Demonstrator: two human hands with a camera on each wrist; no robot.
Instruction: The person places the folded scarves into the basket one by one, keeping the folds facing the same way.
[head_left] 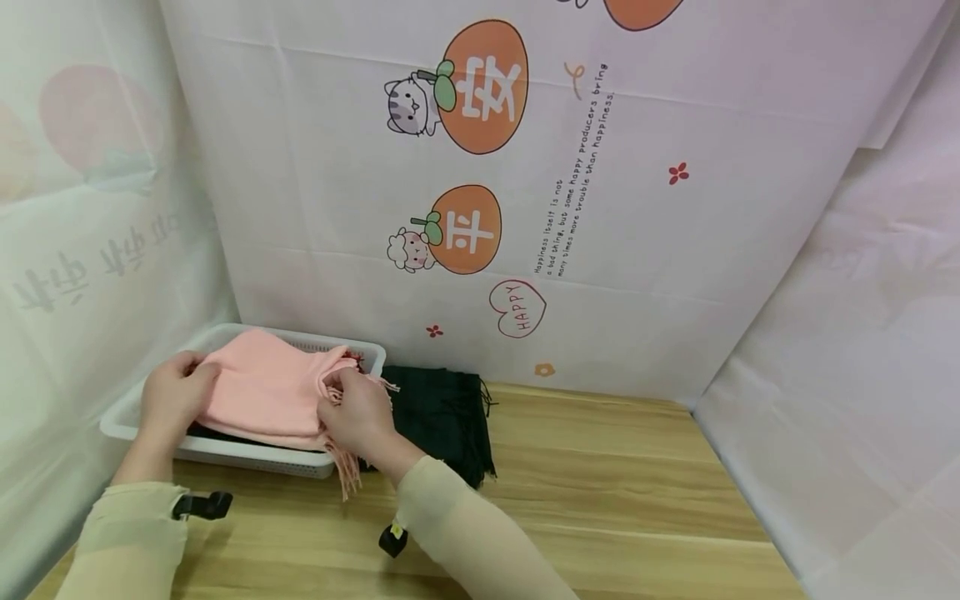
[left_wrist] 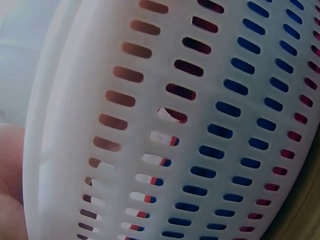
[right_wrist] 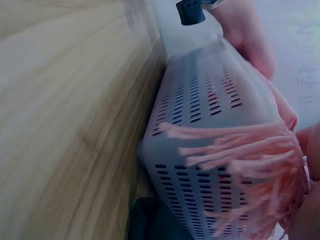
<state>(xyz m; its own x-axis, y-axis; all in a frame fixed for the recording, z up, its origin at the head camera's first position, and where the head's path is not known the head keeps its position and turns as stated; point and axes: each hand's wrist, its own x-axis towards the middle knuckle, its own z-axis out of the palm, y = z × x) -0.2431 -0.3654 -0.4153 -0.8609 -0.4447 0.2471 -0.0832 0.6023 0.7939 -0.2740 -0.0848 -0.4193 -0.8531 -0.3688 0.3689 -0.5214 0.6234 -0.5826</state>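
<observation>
A folded pink scarf [head_left: 262, 383] with fringe lies over the top of a white slotted plastic basket [head_left: 247, 456]. My left hand [head_left: 171, 398] pinches the scarf's left edge between thumb and fingers. At the other end, my right hand [head_left: 358, 414] grips the fringed edge, with strands hanging over the basket's corner. That fringe [right_wrist: 255, 160] shows large in the right wrist view, in front of the basket's slotted wall [right_wrist: 200, 82]. Seen from the left wrist, the basket wall [left_wrist: 160, 75] fills most of the view, with blue, red and white things behind its slots.
A dark green fringed cloth [head_left: 442, 417] lies folded on the wood-grain table [head_left: 600, 483], right of the basket. Printed white sheeting [head_left: 637, 250] rises behind the table, and more hangs at both sides. A black mount sits on each wrist.
</observation>
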